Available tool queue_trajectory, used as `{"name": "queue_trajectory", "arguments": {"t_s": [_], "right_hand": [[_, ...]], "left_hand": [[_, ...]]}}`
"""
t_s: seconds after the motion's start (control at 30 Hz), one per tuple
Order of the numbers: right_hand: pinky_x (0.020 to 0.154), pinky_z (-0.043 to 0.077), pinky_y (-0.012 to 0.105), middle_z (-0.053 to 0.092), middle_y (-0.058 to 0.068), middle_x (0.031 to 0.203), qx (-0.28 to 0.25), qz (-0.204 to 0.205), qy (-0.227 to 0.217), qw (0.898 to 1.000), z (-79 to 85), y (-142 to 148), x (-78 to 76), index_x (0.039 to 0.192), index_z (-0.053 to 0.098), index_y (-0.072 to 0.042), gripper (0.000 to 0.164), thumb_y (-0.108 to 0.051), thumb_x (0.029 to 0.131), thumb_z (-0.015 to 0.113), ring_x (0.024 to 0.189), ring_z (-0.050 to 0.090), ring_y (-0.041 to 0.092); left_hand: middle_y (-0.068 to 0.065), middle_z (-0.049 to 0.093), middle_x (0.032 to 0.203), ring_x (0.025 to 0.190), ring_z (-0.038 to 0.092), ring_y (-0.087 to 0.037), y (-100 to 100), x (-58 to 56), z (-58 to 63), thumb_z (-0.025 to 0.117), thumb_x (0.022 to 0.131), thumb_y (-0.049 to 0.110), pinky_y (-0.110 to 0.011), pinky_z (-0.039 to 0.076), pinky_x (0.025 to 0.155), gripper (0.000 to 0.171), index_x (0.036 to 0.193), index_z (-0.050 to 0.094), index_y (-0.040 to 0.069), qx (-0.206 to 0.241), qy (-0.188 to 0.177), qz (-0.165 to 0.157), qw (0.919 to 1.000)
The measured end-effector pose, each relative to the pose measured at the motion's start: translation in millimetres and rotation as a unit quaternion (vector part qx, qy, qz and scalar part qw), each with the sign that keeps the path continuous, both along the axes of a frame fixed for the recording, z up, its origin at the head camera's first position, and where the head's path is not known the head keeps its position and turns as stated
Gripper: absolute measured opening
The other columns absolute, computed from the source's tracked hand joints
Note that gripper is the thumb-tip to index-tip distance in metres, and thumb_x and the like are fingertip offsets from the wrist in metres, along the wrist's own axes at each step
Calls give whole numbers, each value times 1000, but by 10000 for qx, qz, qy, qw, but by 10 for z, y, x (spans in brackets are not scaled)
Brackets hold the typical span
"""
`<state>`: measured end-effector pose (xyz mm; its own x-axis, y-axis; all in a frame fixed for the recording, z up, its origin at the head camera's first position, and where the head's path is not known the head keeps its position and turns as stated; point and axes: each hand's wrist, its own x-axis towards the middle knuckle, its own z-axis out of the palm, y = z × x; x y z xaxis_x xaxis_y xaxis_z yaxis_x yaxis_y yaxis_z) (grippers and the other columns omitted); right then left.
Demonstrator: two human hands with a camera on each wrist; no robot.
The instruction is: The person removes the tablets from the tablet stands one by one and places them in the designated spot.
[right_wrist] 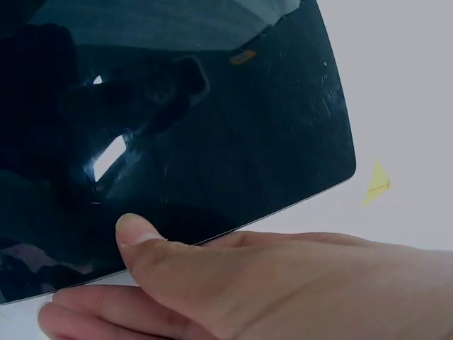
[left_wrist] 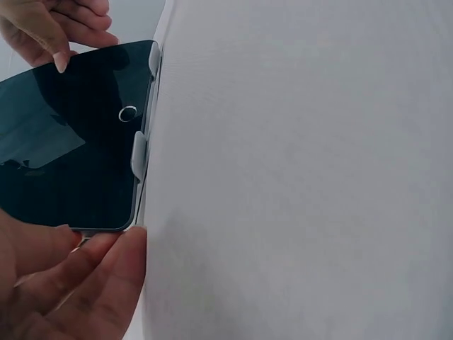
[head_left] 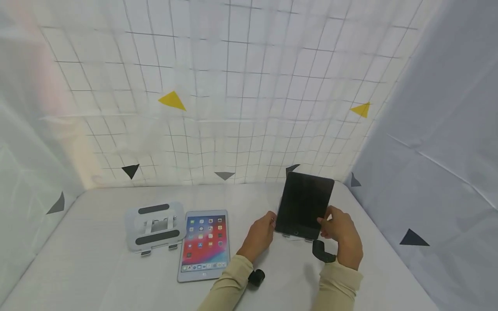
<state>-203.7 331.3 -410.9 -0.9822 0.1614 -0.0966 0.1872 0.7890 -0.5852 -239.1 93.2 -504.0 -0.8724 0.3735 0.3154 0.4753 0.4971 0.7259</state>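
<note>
A black tablet (head_left: 304, 205) with a dark screen leans back on a light tablet stand (head_left: 297, 237), most of which is hidden behind it. Two small lips of the stand (left_wrist: 139, 156) catch the tablet's bottom edge near its round home button. My right hand (head_left: 342, 231) pinches the right edge, its thumb (right_wrist: 145, 237) on the glass and the other fingers behind. At the lower left edge, my left hand (head_left: 258, 235) grips the side, with thumb and fingers (left_wrist: 124, 269) bent close around the corner.
Left of my hands lies a white tablet (head_left: 204, 246) showing a lit home screen. Beside it rests a second grey tablet stand (head_left: 156, 226) with black pads. A gridded sheet wall (head_left: 241, 129) stands behind the white table (head_left: 97, 272), and a grey sheet (head_left: 439, 142) hangs on the right.
</note>
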Motion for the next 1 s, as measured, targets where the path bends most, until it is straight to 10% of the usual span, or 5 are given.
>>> {"name": "queue_trajectory", "arguments": {"t_s": [1.0], "right_hand": [[70, 62, 44, 73, 19, 85, -907, 329, 196, 9951, 19, -15, -1, 112, 53, 2, 14, -9, 107, 60, 75, 75, 32]], "left_hand": [[-4, 73, 85, 69, 62, -7, -72, 25, 63, 66, 102, 4, -25, 53, 65, 15, 116, 65, 10, 707, 329, 491, 9957]]}}
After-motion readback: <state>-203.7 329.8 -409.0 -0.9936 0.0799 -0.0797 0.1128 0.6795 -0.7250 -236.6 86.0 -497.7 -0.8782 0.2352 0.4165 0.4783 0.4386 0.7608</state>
